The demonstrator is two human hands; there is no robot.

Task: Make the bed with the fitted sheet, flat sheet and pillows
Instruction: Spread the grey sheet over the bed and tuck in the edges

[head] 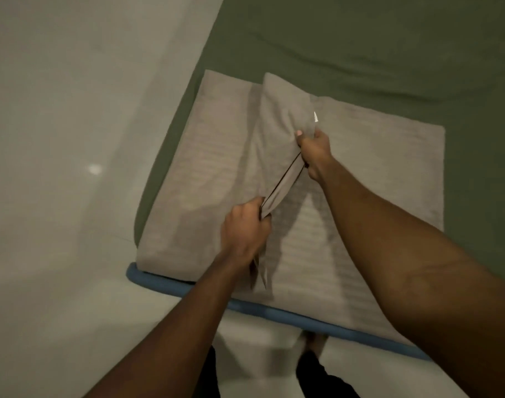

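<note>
A: Where is the task's thing seen?

B: A grey cloth [283, 116] is held up over the corner of the bed, stretched between 2 hands. A dark line is seen along its stretched edge, and its far part stands up in a fold.

A: How are the fingers placed?

B: The left hand [245, 231] is closed around the near end of the cloth, with the fingers [252, 209] curled over it. The far end is pinched by the right hand [314, 150], with the thumb laid on the fabric. A loose end of the cloth hangs below the left hand.

A: What is under the cloth?

B: A pale flat piece [389, 173] is laid on the green fitted sheet [360, 47], at the near corner of the bed. It cannot be told whether it is a pillow or a folded sheet. The green fitted sheet is spread over the mattress with some wrinkles.

A: And around the bed?

B: A blue edge [274, 311] is seen along the near side of the bed, under the pale flat piece. A light, shiny floor [58, 110] is seen on the left.
</note>
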